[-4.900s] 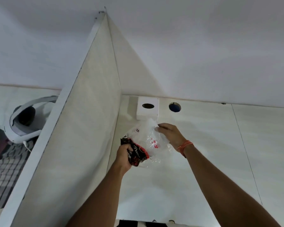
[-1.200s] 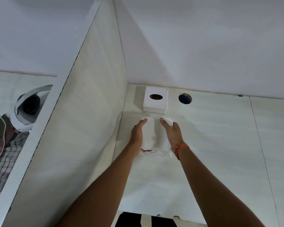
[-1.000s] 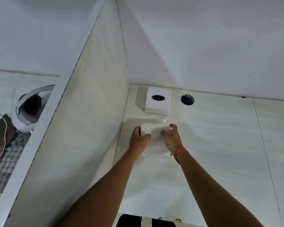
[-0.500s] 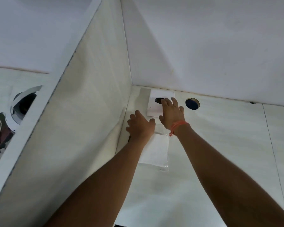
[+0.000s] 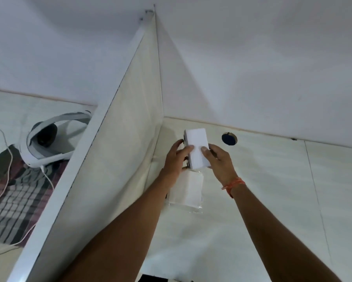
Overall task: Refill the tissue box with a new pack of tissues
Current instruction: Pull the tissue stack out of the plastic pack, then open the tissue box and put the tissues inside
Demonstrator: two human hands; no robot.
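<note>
The white tissue box [image 5: 197, 146] is lifted off the desk and tipped up, a plain white face turned toward me; its round opening is hidden. My left hand [image 5: 174, 159] grips its left edge and my right hand [image 5: 218, 161], with an orange thread on the wrist, grips its lower right. Just below the box the stack of white tissues [image 5: 186, 189] lies flat on the clear plastic wrapper [image 5: 195, 208] on the desk, partly under my left forearm.
A pale partition panel [image 5: 114, 159] rises along the left of the desk [image 5: 272, 190], close to my left hand. A round cable hole [image 5: 229, 139] sits in the desk right of the box. Beyond the partition lie a white headset [image 5: 49, 139], a cable and checked cloth.
Both hands left the tissue stack, reached to the box at the back and picked it up, tipping it so its opening no longer shows. The stack stays on the wrapper.
</note>
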